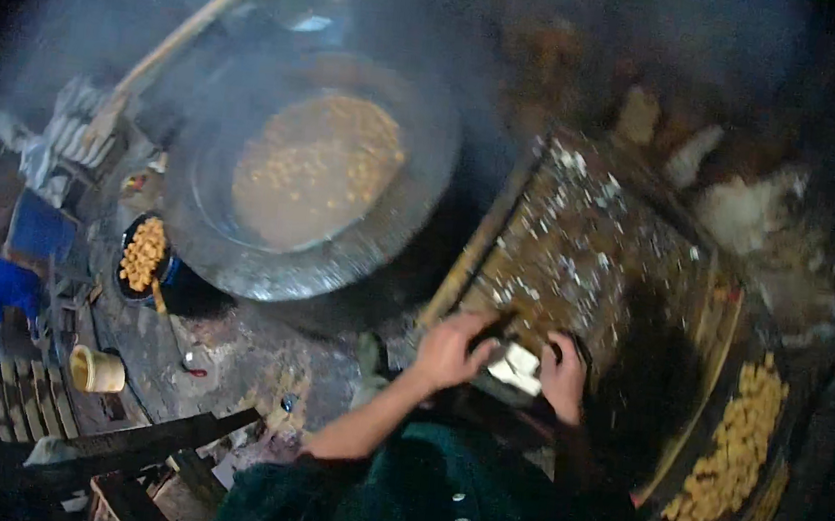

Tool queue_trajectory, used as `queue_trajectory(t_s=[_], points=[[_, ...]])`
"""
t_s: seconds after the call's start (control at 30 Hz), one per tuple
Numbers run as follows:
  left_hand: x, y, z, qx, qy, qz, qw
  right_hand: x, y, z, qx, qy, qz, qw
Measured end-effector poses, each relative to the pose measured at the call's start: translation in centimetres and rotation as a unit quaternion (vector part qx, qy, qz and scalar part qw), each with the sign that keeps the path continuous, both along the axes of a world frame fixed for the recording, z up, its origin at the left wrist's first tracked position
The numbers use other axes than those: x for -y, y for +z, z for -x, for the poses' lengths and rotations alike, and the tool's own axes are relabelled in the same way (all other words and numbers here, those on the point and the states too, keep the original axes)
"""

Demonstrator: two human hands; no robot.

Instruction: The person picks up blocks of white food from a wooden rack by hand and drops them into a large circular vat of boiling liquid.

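Observation:
Several white blocks (516, 366), which look like tofu, lie together at the near edge of a large wooden tray (702, 308). My left hand (454, 349) is just left of them, its thumb apart from its fingers and close to the blocks. On their other side my right hand (563, 380) curves toward them, with thumb and fingers apart. Neither hand plainly grips a block, and contact is hard to make out in the blur. White crumbs (587, 277) are scattered over the dark wet bottom of the tray.
A big steaming pot (275, 282) at the upper left holds golden pieces in liquid. Left of it stand a dark bowl of golden pieces (143, 254) and a yellowish container (97, 370). A long pole (194, 23) leans behind. Golden cubes (736, 452) fill a tray at right.

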State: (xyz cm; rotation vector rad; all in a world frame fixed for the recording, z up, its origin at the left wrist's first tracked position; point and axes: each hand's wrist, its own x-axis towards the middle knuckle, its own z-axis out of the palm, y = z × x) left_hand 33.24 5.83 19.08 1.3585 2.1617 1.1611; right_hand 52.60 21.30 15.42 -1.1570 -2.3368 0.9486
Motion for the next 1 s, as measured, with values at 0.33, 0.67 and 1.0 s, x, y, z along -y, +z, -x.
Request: queue_trajectory(t_s=[0.33,0.67,1.0], points=[[-4.6,-0.8,-3.7,-0.075,-0.130,0.416,0.897,2.9,0.1,-0.4,0.090,0.100,0.101,0.986],[-5.7,-3.0,-4.4,-0.026,-0.117,0.412,0.903,0.8,-0.6,1.0,0.149,0.153,0.057,0.975],[-5.6,-1.7,-4.3,-0.079,-0.168,0.384,0.904,0.9,-1.6,0.3,0.074,0.194,-0.070,0.976]])
